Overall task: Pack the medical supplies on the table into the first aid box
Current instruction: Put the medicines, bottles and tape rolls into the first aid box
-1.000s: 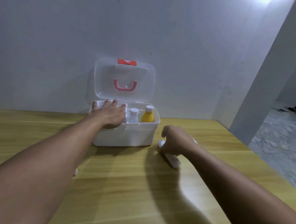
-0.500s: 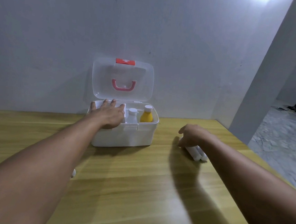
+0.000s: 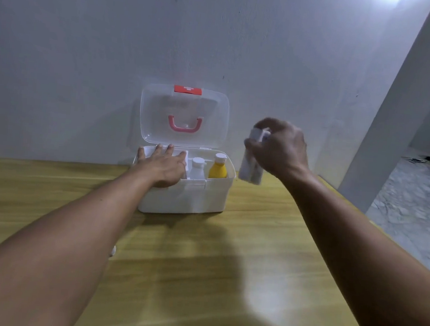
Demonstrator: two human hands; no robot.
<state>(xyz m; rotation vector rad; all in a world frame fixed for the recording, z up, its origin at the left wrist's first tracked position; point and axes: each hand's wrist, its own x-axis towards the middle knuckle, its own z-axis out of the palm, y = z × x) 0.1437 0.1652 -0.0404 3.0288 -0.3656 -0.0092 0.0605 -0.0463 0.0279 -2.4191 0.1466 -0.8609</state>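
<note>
A white first aid box (image 3: 192, 200) stands against the wall, its clear lid (image 3: 184, 115) with a red handle raised. Inside stand a white bottle (image 3: 197, 167) and a yellow bottle (image 3: 218, 169). My left hand (image 3: 162, 167) lies flat, fingers spread, on a white item in the box's left part. My right hand (image 3: 279, 149) is in the air to the right of the box, closed on white rolled packs (image 3: 251, 170) that hang below it, blurred.
The wooden table (image 3: 198, 266) ends at its right edge near a white pillar (image 3: 384, 142). A small white object (image 3: 113, 250) peeks out beneath my left forearm. The wall rises directly behind the box.
My right hand has lifted the white rolled packs off the table and moved left and up toward the box. My left hand has stayed on the box.
</note>
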